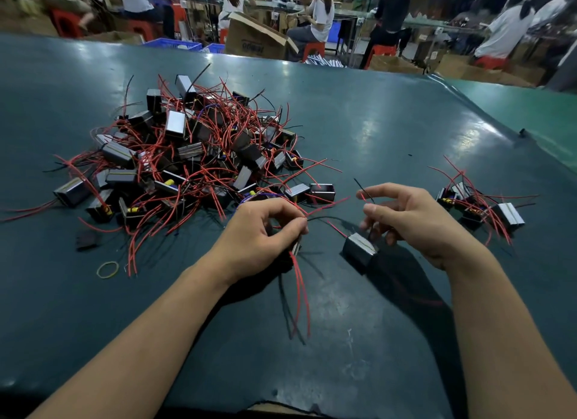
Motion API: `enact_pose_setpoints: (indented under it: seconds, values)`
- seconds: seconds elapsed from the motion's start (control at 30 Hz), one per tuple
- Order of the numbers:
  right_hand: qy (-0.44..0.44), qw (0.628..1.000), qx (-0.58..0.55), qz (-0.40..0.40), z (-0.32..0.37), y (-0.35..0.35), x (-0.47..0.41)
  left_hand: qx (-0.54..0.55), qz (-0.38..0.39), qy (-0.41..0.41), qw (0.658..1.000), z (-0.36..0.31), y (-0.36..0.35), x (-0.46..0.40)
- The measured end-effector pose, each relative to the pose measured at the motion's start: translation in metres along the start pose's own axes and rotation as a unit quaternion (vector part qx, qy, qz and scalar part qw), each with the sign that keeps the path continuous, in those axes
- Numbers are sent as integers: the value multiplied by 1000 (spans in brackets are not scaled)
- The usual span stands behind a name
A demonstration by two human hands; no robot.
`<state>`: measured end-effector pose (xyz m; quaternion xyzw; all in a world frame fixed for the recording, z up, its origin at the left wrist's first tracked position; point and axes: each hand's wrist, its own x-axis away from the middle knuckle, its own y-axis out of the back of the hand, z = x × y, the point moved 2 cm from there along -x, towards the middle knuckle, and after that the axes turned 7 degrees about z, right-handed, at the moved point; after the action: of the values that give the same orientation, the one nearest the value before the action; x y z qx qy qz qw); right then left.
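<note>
Surface [312, 350]: dark green and shiny, under both arms.
Left hand [265, 231]: pinches red wires [299, 281] that hang down.
Right hand [415, 218]: fingers loosely bent by a black wire [363, 189]; I cannot tell if it holds it.
Small box [359, 250]: on the surface, just under the right hand.
Pile [187, 156]: boxes and wires, left.
Room: people [318, 15] on red stools [313, 48] behind.

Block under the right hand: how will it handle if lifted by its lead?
Likely dense for its size: the block looks like stacked metal. Its thin black lead reaches the right hand, so probably floppy; the block would swing. Flat faces: should slide, not roll.
</note>
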<state>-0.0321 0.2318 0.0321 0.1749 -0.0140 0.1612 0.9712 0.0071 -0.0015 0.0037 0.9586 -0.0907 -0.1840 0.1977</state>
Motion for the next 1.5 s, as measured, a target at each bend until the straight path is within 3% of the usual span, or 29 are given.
enact_pose_setpoints:
  seconds: [0.13,0.4,0.67,0.77,0.9,1.07,1.23,1.5]
  values:
    - [23,998,-7,-52,1,-5,-2,102,-20,28,994,-7,-2,-1]
    - [48,997,-7,-52,10,-18,0,184,-26,40,982,-9,-11,-5]
    - [24,992,-123,24,16,-26,1,219,-55,39,973,-11,-14,-7]
    - [-24,982,-178,63,17,-24,3,240,-52,62,967,-10,-15,-8]
    - [-74,989,-100,82,13,-30,4,275,-42,68,958,-9,-18,-8]
    - [-5,997,-48,53,16,-32,4,260,-47,54,963,-10,-17,-7]
    - [66,991,-102,58,20,-33,3,265,-70,52,960,-13,-16,-8]
    - [76,986,-139,53,23,-57,-1,318,-73,47,944,-16,-21,-9]
